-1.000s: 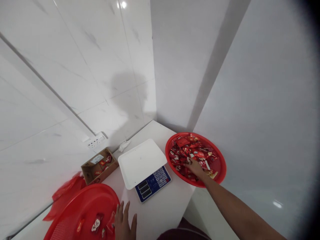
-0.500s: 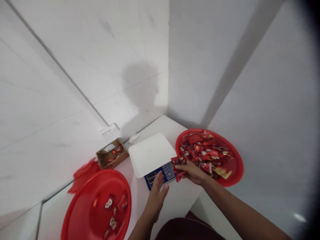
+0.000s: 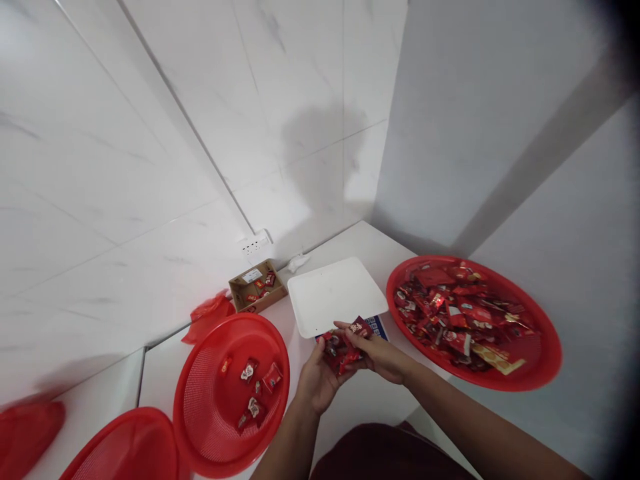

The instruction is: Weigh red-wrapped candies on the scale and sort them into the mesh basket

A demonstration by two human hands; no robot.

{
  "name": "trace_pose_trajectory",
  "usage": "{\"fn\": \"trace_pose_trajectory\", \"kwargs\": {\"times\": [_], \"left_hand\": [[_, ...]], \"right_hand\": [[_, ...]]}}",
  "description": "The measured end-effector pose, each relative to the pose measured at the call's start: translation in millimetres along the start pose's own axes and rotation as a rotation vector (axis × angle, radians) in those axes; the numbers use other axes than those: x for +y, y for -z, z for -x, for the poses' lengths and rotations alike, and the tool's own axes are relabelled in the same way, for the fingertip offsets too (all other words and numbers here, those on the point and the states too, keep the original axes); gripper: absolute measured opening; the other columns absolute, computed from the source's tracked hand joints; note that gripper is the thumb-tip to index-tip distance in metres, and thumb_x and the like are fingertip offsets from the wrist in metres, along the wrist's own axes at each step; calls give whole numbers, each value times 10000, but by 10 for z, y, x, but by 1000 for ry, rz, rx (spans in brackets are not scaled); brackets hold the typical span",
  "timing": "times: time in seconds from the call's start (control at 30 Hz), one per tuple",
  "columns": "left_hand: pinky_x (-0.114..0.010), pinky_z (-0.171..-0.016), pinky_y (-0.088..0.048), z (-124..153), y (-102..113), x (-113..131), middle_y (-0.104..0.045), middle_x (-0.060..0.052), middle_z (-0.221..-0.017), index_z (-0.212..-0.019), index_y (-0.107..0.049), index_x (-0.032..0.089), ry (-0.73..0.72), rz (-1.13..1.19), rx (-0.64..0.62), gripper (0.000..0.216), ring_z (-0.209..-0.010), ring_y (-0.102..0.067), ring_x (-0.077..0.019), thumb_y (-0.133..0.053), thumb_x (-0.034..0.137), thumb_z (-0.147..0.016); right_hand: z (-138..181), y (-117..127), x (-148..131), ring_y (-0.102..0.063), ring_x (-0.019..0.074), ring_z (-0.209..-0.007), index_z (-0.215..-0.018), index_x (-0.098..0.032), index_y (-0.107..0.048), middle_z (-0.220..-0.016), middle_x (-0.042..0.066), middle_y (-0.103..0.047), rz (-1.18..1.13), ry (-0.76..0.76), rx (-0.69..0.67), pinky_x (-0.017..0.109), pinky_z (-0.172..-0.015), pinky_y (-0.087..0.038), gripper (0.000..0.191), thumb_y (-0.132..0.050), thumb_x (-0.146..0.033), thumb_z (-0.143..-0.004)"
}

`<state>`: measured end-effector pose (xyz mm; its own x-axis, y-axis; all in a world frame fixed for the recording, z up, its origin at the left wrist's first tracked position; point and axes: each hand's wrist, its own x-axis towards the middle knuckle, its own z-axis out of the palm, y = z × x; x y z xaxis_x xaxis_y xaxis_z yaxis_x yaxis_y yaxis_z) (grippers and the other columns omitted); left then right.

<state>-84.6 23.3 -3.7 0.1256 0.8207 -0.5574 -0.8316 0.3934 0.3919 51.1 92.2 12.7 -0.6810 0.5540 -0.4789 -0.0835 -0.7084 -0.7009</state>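
Both hands meet in front of the scale around several red wrapped candies. My left hand is palm up and curved under them. My right hand grips candies from the right, its fingers over the left palm. Behind them lies the scale's white weighing tray with nothing on it. Most of the scale's blue keypad is hidden by my hands. To the right, a red basket holds a heap of red-wrapped sweets.
Left of my hands stands a red mesh basket with several wrapped candies. Another red basket is at the lower left. A cardboard box with some sweets and red plastic bags lie by the wall, below a socket.
My right hand has brought the candies left, and my left hand has turned up beneath them. The view has shifted, showing more of the left side.
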Motion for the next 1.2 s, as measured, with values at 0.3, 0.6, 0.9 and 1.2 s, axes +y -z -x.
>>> {"fn": "trace_pose_trajectory", "kwargs": {"times": [0.3, 0.6, 0.9, 1.2], "left_hand": [[-313, -752, -466, -3, 62, 88, -674, -23, -831, -854, -615, 195, -88, 114, 133, 184, -788, -633, -170, -564, 351, -771], [-300, -689, -488, 37, 124, 87, -687, -55, -827, -853, -599, 162, -37, 164, 142, 206, -823, -650, -215, -549, 348, -781], [-302, -733, -489, 55, 228, -4, -691, -53, -774, -823, -609, 156, -102, 144, 205, 147, -784, -651, -185, -572, 290, -773], [-447, -844, -446, 107, 301, -31, -685, -45, -792, -800, -600, 180, -34, 155, 240, 126, -763, -634, -172, -576, 300, -770]], "right_hand": [[-124, 89, 86, -599, 143, -825, -1070, -221, -588, -960, 55, -621, -74, 78, 165, 252, -670, -523, 366, -566, -426, -768], [-558, 361, -79, -617, 100, -673, -852, -176, -563, -933, 58, -626, -67, 67, 330, 185, -554, -507, 228, -673, -305, -699], [-232, 175, 59, -588, 184, -926, -1197, -198, -473, -1098, 96, -595, 413, 80, 24, 312, -745, -490, 557, -626, -403, -703], [-308, 202, 230, -515, 102, -520, -707, -159, -593, -565, -28, -578, 510, 197, 148, 225, -511, -417, 184, -603, -343, -709]]}}
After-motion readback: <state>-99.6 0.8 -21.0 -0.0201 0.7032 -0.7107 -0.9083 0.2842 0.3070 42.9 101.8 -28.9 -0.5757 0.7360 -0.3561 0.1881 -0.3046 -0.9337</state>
